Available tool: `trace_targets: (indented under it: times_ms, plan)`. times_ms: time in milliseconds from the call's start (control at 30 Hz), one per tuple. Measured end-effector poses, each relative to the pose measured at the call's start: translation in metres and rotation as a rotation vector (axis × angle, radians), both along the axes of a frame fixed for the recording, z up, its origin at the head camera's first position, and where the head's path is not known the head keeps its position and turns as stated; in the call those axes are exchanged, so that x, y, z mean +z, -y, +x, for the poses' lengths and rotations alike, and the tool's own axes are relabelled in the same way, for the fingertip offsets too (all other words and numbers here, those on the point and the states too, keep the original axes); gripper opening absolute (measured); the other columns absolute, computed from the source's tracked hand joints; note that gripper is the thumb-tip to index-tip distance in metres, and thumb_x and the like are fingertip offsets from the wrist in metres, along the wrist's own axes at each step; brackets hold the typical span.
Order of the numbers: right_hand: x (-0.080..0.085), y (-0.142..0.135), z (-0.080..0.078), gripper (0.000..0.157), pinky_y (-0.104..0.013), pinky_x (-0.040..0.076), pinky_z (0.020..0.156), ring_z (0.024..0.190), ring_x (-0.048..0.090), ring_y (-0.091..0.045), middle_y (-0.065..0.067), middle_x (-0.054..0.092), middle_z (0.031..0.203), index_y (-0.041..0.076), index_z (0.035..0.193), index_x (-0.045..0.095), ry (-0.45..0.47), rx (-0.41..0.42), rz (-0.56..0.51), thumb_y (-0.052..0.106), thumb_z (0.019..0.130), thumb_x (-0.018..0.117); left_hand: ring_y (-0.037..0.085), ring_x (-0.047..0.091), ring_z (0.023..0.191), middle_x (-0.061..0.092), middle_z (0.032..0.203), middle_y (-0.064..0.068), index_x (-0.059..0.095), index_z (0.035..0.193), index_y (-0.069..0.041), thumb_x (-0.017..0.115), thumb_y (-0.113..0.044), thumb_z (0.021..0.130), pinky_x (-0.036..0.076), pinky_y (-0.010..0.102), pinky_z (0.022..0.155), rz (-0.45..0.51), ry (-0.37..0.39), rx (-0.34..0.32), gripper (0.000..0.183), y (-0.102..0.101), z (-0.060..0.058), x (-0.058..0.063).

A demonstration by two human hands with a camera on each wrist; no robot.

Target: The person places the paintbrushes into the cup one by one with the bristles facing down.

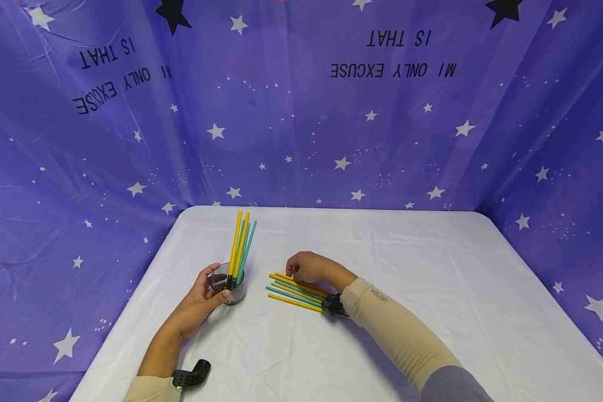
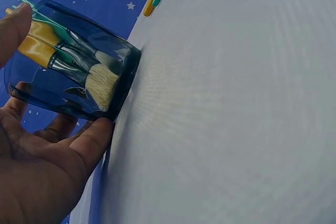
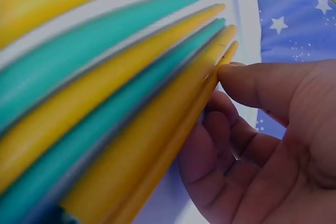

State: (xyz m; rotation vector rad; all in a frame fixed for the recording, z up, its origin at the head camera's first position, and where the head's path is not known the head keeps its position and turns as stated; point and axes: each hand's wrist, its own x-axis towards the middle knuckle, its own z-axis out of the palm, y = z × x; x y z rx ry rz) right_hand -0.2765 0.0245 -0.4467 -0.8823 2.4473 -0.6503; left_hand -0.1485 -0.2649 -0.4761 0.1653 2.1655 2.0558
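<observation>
My left hand (image 1: 193, 310) grips a clear glass (image 1: 237, 295), thumb on the near side and fingers round the far side. Several paintbrushes (image 1: 238, 240) with yellow and teal handles stand in it, leaning right; through its wall the left wrist view shows pale bristles (image 2: 101, 86) pointing down. To the right, several more paintbrushes (image 1: 286, 288) lie side by side on the table, handle ends toward the glass. Over their far side is my right hand (image 1: 309, 267). Its thumb and curled fingers pinch the outermost yellow paintbrush (image 3: 164, 161) near the handle's end. My right forearm hides the brush heads.
A white cloth covers the table (image 1: 432, 268). Behind it and at both sides hangs a purple curtain (image 1: 291, 123) with stars and lettering. A black wrist camera (image 1: 193, 373) juts from my left wrist, and another (image 1: 333, 305) overlaps the lying brushes.
</observation>
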Motion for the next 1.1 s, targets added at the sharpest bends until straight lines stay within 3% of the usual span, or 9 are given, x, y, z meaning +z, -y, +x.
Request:
trace_targets:
  times_ms: [267,467,700,1000,1100]
  plan:
    - [0.016,-0.007,-0.005,0.012,-0.029,0.045,0.057,0.060,0.052,-0.018,-0.009,0.063,0.081,0.001,0.103,0.067,0.155,-0.028,-0.146,-0.002,0.095,0.058,0.018,0.045,0.123,0.030,0.145,0.025,0.009,0.154,-0.010,0.060,-0.006,0.099,0.045,0.021,0.090,-0.004,-0.004,0.000,0.075,0.000,-0.002,0.002]
    - [0.021,-0.008,-0.008,0.014,-0.038,0.049,0.061,0.062,0.051,-0.019,-0.010,0.061,0.078,0.001,0.108,0.065,0.258,-0.076,-0.230,-0.001,0.096,0.057,0.019,0.044,0.123,0.031,0.144,0.025,0.010,0.154,-0.010,0.060,-0.005,0.098,0.045,0.021,0.090,-0.015,0.016,0.007,0.076,0.000,-0.001,0.002]
    - [0.031,-0.006,-0.007,0.014,-0.040,0.051,0.065,0.065,0.053,-0.019,-0.008,0.059,0.075,0.002,0.108,0.062,0.287,-0.071,-0.296,-0.001,0.096,0.056,0.023,0.043,0.125,0.030,0.145,0.025,0.009,0.154,-0.010,0.061,-0.006,0.098,0.045,0.021,0.090,-0.021,0.019,0.010,0.076,-0.001,0.000,0.001]
    - [0.043,0.004,-0.004,0.018,-0.037,0.054,0.069,0.072,0.058,-0.020,-0.008,0.058,0.086,0.001,0.116,0.058,0.278,-0.058,-0.393,0.000,0.098,0.054,0.023,0.043,0.125,0.030,0.145,0.025,0.009,0.154,-0.009,0.061,-0.006,0.098,0.045,0.021,0.090,-0.016,0.015,0.009,0.077,-0.001,0.000,0.001]
    - [0.048,0.009,-0.001,0.020,-0.040,0.055,0.071,0.075,0.058,-0.021,-0.008,0.058,0.089,0.000,0.117,0.058,0.279,-0.074,-0.444,0.000,0.098,0.053,0.020,0.045,0.123,0.030,0.145,0.025,0.008,0.154,-0.009,0.061,-0.006,0.098,0.045,0.021,0.090,-0.016,0.013,0.007,0.077,-0.001,0.000,0.001]
